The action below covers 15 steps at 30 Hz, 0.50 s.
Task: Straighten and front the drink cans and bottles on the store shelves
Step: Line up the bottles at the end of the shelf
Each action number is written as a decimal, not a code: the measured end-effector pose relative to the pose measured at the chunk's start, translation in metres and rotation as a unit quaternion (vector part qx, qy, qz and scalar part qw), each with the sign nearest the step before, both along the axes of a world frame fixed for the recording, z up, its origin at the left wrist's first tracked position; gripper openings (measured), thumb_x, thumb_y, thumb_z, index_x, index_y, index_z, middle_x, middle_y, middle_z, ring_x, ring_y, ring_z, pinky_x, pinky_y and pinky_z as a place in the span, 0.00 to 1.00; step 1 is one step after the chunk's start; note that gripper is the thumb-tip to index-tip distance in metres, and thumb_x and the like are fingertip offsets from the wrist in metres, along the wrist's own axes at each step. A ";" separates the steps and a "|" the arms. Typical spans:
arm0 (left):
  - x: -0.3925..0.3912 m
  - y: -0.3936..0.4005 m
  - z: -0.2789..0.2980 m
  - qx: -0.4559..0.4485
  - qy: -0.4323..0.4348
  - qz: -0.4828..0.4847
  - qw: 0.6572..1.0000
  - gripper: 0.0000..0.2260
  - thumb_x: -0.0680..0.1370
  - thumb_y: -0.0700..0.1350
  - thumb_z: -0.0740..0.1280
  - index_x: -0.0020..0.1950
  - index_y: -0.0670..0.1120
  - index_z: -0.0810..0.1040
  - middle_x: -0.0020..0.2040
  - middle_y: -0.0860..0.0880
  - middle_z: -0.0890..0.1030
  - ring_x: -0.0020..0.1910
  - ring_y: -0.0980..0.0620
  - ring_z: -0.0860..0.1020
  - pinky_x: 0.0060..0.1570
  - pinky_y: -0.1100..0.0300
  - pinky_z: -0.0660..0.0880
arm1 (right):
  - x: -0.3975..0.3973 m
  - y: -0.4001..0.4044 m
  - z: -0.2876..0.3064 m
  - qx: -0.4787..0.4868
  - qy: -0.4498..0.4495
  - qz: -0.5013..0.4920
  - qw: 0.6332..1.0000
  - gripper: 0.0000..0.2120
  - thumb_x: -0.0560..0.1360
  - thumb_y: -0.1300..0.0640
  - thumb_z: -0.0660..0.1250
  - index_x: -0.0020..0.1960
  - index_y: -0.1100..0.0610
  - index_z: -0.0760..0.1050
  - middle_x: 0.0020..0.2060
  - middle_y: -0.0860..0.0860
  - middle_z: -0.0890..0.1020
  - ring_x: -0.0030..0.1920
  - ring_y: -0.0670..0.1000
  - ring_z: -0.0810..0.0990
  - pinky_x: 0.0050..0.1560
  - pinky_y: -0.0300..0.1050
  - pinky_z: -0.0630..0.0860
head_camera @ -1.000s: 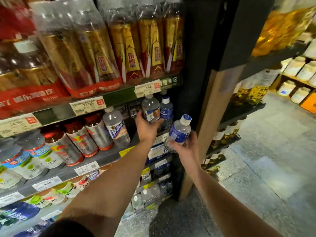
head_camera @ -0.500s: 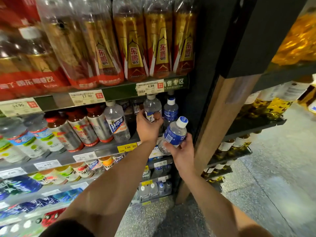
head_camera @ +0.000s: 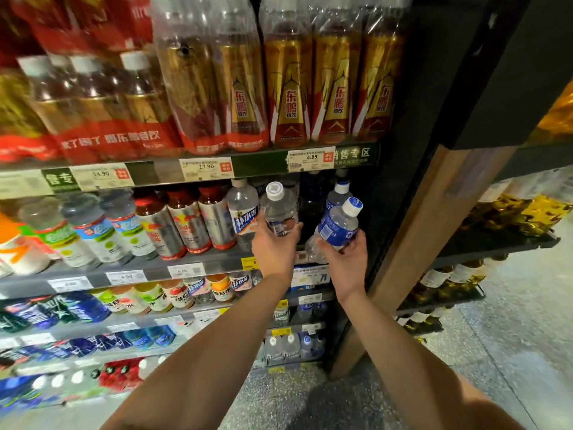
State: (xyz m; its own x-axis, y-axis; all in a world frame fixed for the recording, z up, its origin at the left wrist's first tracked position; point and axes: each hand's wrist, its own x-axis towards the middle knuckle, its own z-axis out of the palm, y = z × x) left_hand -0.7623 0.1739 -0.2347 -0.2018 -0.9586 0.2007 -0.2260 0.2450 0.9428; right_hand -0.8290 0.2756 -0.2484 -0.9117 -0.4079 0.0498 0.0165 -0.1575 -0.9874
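Note:
My left hand (head_camera: pixel 274 248) grips a clear bottle with a white cap (head_camera: pixel 278 209), tilted toward me at the front of the second shelf (head_camera: pixel 186 268). Held in my right hand (head_camera: pixel 345 259) is a blue-labelled bottle with a white and blue cap (head_camera: pixel 338 225), leaning right, just in front of the shelf's right end. A matching blue-labelled bottle (head_camera: pixel 338 193) stands behind it on the shelf. Left of my hands stand a clear bottle with a blue and white label (head_camera: pixel 243 209) and red-capped silver bottles (head_camera: pixel 189 221).
Shrink-wrapped packs of gold and red bottles (head_camera: pixel 288 88) fill the top shelf. Lower shelves (head_camera: pixel 139 318) hold more small bottles. A black and wooden upright (head_camera: pixel 412 243) bounds the shelving on the right, with an oil-bottle rack (head_camera: pixel 511 218) and speckled floor (head_camera: pixel 511 352) beyond.
My left hand has tipped the clear bottle forward, out from the shelf. My right hand has brought the blue-labelled bottle up closer to the shelf. The view has moved nearer.

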 end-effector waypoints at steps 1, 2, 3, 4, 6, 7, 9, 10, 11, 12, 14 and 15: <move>0.000 -0.001 0.001 -0.004 -0.019 0.001 1.000 0.33 0.70 0.49 0.78 0.71 0.46 0.71 0.59 0.47 0.82 0.56 0.48 0.81 0.53 0.62 0.74 | -0.001 -0.003 -0.001 0.007 0.004 0.000 1.000 0.24 0.69 0.65 0.77 0.60 0.51 0.72 0.52 0.44 0.83 0.53 0.43 0.82 0.53 0.35 0.77; -0.001 -0.001 0.002 -0.008 -0.034 0.002 0.999 0.35 0.70 0.49 0.78 0.73 0.45 0.68 0.60 0.46 0.82 0.57 0.46 0.81 0.53 0.61 0.74 | -0.002 -0.006 -0.001 0.014 0.011 -0.001 1.000 0.25 0.69 0.64 0.77 0.60 0.50 0.72 0.52 0.45 0.83 0.53 0.43 0.82 0.55 0.37 0.77; -0.001 -0.002 0.002 -0.009 -0.049 0.003 0.999 0.36 0.71 0.49 0.78 0.75 0.45 0.66 0.62 0.46 0.81 0.57 0.45 0.81 0.52 0.59 0.75 | -0.004 -0.009 -0.002 0.025 0.022 -0.008 0.999 0.25 0.69 0.62 0.78 0.61 0.49 0.72 0.54 0.46 0.82 0.53 0.43 0.82 0.56 0.39 0.78; -0.002 -0.001 0.002 -0.009 -0.063 0.003 0.998 0.36 0.71 0.49 0.77 0.75 0.46 0.64 0.62 0.45 0.81 0.57 0.43 0.81 0.51 0.57 0.75 | -0.005 -0.012 -0.002 0.036 0.036 -0.017 0.999 0.26 0.68 0.59 0.78 0.61 0.48 0.73 0.55 0.47 0.81 0.53 0.43 0.81 0.57 0.41 0.77; -0.004 -0.001 0.001 -0.004 -0.082 0.003 0.997 0.35 0.71 0.48 0.77 0.73 0.46 0.63 0.61 0.45 0.82 0.55 0.41 0.81 0.49 0.55 0.75 | -0.010 -0.019 -0.002 0.062 0.057 -0.035 0.996 0.28 0.66 0.55 0.80 0.62 0.47 0.73 0.57 0.48 0.79 0.54 0.42 0.80 0.58 0.43 0.77; -0.005 -0.002 0.001 -0.004 -0.085 0.004 0.996 0.34 0.72 0.49 0.77 0.72 0.46 0.64 0.60 0.45 0.82 0.55 0.41 0.81 0.49 0.54 0.76 | -0.012 -0.023 -0.002 0.072 0.061 -0.040 0.995 0.30 0.65 0.55 0.80 0.64 0.49 0.72 0.57 0.48 0.79 0.54 0.42 0.80 0.59 0.43 0.77; -0.007 -0.004 0.003 -0.007 -0.085 0.012 0.996 0.33 0.71 0.49 0.77 0.71 0.46 0.66 0.61 0.45 0.81 0.57 0.41 0.81 0.50 0.53 0.76 | -0.017 -0.031 -0.003 0.087 0.067 -0.044 0.993 0.32 0.65 0.54 0.80 0.65 0.50 0.72 0.58 0.48 0.78 0.56 0.42 0.79 0.61 0.47 0.77; -0.009 -0.005 0.004 -0.007 -0.087 0.018 0.996 0.33 0.71 0.49 0.77 0.72 0.46 0.67 0.64 0.45 0.79 0.58 0.42 0.80 0.51 0.52 0.75 | -0.019 -0.034 -0.004 0.095 0.074 -0.046 0.992 0.33 0.64 0.52 0.80 0.66 0.50 0.72 0.58 0.48 0.78 0.57 0.44 0.79 0.62 0.49 0.77; -0.011 -0.005 0.005 -0.006 -0.096 0.023 0.995 0.34 0.71 0.50 0.77 0.73 0.46 0.67 0.66 0.46 0.76 0.60 0.42 0.79 0.53 0.51 0.75 | -0.021 -0.037 -0.006 0.105 0.084 -0.049 0.990 0.34 0.63 0.50 0.80 0.66 0.50 0.72 0.59 0.48 0.78 0.57 0.45 0.79 0.62 0.51 0.77; -0.012 -0.005 0.005 -0.009 -0.105 0.028 0.994 0.34 0.71 0.50 0.77 0.74 0.46 0.67 0.68 0.46 0.73 0.60 0.43 0.78 0.53 0.51 0.75 | -0.022 -0.040 -0.009 0.117 0.095 -0.056 0.987 0.34 0.63 0.47 0.80 0.66 0.50 0.72 0.59 0.48 0.78 0.58 0.46 0.79 0.62 0.52 0.77; -0.014 -0.006 0.002 -0.025 -0.107 0.039 0.993 0.34 0.71 0.51 0.78 0.72 0.45 0.68 0.68 0.46 0.71 0.61 0.43 0.77 0.52 0.50 0.76 | -0.021 -0.046 -0.013 0.144 0.122 -0.069 0.980 0.36 0.62 0.44 0.78 0.66 0.50 0.71 0.60 0.49 0.77 0.60 0.48 0.78 0.62 0.54 0.77; -0.015 -0.007 0.001 -0.032 -0.096 0.045 0.994 0.33 0.70 0.50 0.78 0.71 0.45 0.68 0.66 0.47 0.73 0.61 0.44 0.77 0.52 0.50 0.76 | -0.021 -0.049 -0.015 0.157 0.136 -0.073 0.975 0.36 0.62 0.42 0.77 0.67 0.51 0.71 0.61 0.50 0.77 0.61 0.50 0.78 0.62 0.55 0.76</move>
State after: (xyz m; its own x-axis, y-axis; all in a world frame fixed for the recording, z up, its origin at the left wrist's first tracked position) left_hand -0.7768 0.1670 -0.2341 -0.1563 -0.9611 0.2277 -0.4234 0.2734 0.8637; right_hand -0.8501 0.2265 -0.2635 -0.9318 -0.3082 0.1919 -0.2534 0.1733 -0.9517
